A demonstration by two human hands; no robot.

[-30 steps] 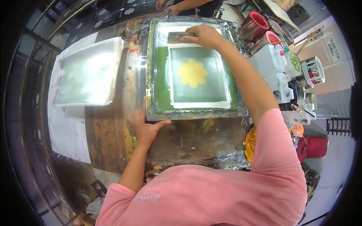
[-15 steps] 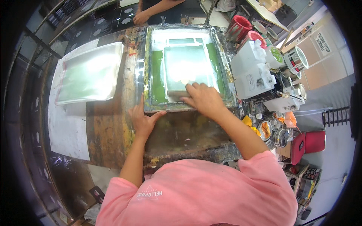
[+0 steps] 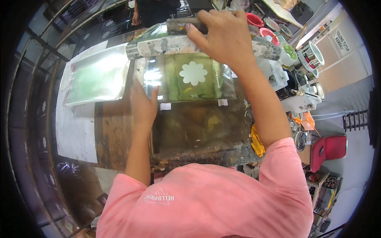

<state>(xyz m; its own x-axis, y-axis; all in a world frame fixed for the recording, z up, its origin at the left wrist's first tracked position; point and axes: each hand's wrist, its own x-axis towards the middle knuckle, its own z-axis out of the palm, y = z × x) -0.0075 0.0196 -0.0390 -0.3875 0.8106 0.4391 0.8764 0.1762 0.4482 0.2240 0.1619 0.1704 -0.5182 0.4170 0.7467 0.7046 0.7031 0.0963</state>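
My right hand (image 3: 228,35) is closed around the dark bar of a squeegee (image 3: 180,27) at the far side of the table. Below it, the paint-stained near edge of a screen-printing frame (image 3: 162,47) is tilted up off the work surface. Under the frame lies a clear plastic sheet (image 3: 158,81) bearing a pale scalloped flower print (image 3: 193,73), over a greenish area. My left hand (image 3: 143,105) is beside the sheet's left edge, fingers stretched and thumb apart, slightly blurred. I cannot tell whether it touches the sheet.
A stack of clear plastic sheets (image 3: 97,75) lies on white paper (image 3: 77,135) at the left. White jugs (image 3: 278,75), red-rimmed tubs (image 3: 255,19) and paint cans (image 3: 311,55) crowd the right side. A yellow cloth (image 3: 257,142) hangs at the table edge. Another person's hand (image 3: 136,19) shows beyond the table.
The screen frame has gone from flat to tilted up, uncovering the plastic sheet and flower print. My right hand has moved up and away with the squeegee. My left hand has left the frame's corner.
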